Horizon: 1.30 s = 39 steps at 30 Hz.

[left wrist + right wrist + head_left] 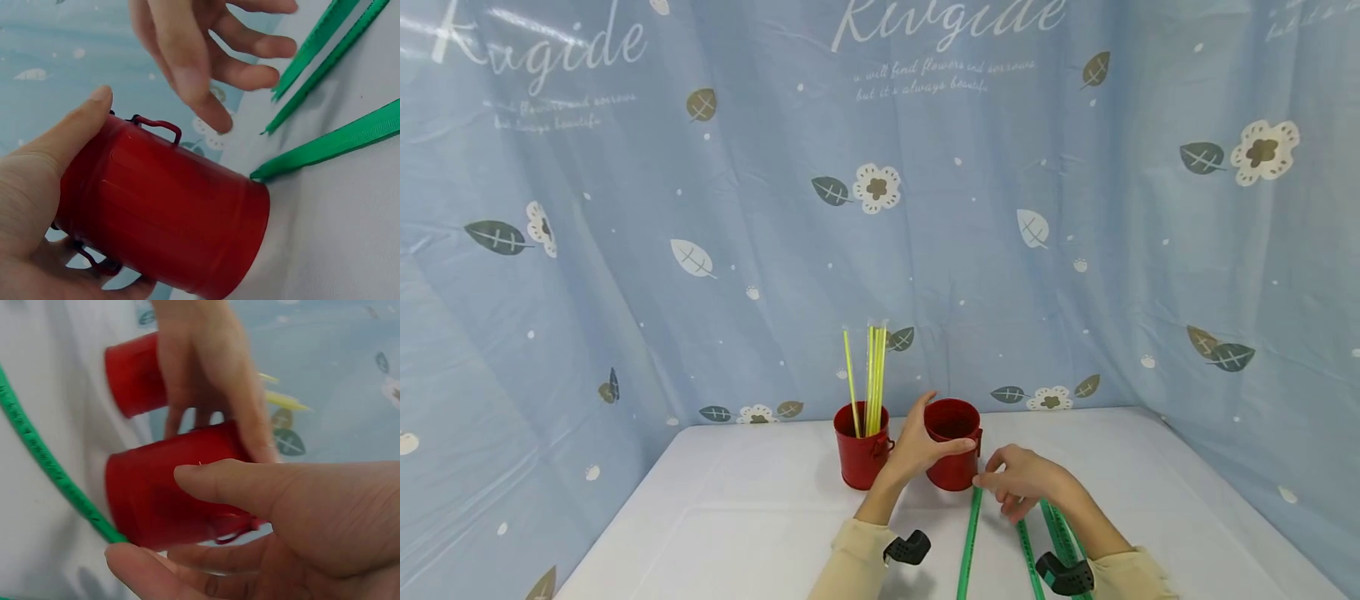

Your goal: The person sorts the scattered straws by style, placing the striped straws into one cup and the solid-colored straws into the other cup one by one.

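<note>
My left hand [917,446] curls round the upper part of a small red bucket [169,206], thumb on one side and fingers on the other. The bucket stands on the table, with a small loop handle on each side. To its right, my right hand [1026,479] hovers with loosely bent fingers and thumb apart, holding nothing. The index fingertip [128,562] appears close to the end of a green printed strip [47,459]; whether they touch I cannot tell. That strip [970,542] ends at the bucket's base.
A second red bucket [859,458] with several thin yellow sticks [874,375] stands to the left. More green strips [1060,533] lie on the white table [737,517] under and beside the right forearm. A blue patterned curtain [775,208] hangs behind.
</note>
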Available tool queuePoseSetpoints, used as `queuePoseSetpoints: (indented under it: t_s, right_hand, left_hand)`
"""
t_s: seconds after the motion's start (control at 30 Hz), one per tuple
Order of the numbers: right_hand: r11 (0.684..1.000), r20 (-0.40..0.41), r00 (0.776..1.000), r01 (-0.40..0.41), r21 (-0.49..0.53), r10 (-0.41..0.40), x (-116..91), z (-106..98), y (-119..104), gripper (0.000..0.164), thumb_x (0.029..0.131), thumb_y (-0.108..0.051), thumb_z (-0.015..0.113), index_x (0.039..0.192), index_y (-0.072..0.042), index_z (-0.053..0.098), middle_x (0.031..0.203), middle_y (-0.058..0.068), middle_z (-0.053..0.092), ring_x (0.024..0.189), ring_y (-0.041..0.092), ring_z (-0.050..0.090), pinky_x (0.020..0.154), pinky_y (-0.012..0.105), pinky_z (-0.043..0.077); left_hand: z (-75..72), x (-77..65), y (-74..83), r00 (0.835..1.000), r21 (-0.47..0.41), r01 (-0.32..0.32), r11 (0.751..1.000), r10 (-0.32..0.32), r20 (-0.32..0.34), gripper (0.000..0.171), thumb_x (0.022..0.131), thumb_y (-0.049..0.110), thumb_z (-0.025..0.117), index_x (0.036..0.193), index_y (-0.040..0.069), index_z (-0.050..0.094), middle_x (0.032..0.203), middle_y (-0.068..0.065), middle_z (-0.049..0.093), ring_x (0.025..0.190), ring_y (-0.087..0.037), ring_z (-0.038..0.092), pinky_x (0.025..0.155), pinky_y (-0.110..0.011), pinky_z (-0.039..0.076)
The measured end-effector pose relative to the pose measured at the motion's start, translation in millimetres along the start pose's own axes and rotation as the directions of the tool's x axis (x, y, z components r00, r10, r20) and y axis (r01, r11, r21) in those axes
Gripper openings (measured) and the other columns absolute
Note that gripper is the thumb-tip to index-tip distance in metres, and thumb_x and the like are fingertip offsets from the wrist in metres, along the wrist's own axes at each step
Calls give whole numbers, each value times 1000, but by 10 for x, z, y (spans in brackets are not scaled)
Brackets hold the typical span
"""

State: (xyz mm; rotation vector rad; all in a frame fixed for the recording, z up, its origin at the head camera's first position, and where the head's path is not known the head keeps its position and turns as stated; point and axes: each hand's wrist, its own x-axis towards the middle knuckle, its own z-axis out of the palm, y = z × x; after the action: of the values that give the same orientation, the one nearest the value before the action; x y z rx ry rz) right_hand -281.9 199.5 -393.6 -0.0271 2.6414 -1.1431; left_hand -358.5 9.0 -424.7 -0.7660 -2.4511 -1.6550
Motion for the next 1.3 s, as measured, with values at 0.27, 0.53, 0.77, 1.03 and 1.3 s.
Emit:
queuePoseSetpoints:
  t_s: [0.27,0.53,0.77,1.03,1.3]
  right_hand:
    - [997,-14,1000,-8,-75,7,55,170,35,57,88,-29,72,124,11,52,71,13,64,51,21,66,52,34,58]
    - [998,-53,998,-20,-67,17,100,311,54,37,84,-26,75,96,3,56,72,14,57,49,22,66,49,33,57]
    - [989,-80,997,-13,-150,1,97,416,33,36,83,-31,77,89,-2,55,65,13,59,44,20,63,46,30,55]
    - [976,-107,994,-14,-216,-9,101,488,24,42,78,-26,81,99,2,58,62,11,60,41,18,61,44,27,53]
    - [975,-101,995,-31,-221,9,103,480,10,40,78,-16,81,103,5,58,64,10,59,43,17,62,47,26,54]
  left_hand:
    - [-4,13,-17,1000,-1,9,1000,-9,-10,104,75,43,83,154,11,24,145,-7,48,130,-26,47,99,-50,51]
    - [-9,-1,-33,1000,17,21,1000,-21,-19,101,75,44,83,153,12,26,146,-9,47,131,-27,48,99,-50,51]
    - [-9,-8,-72,999,7,38,999,-37,-18,100,77,45,81,153,13,26,146,-7,47,131,-26,47,99,-47,52]
    - [11,-3,-98,999,1,46,999,-46,-19,100,77,43,81,153,9,26,145,-7,48,131,-26,47,99,-48,52]
    - [15,-7,-103,999,-10,47,999,-48,-12,99,77,44,81,153,11,26,145,-5,47,132,-24,46,99,-46,52]
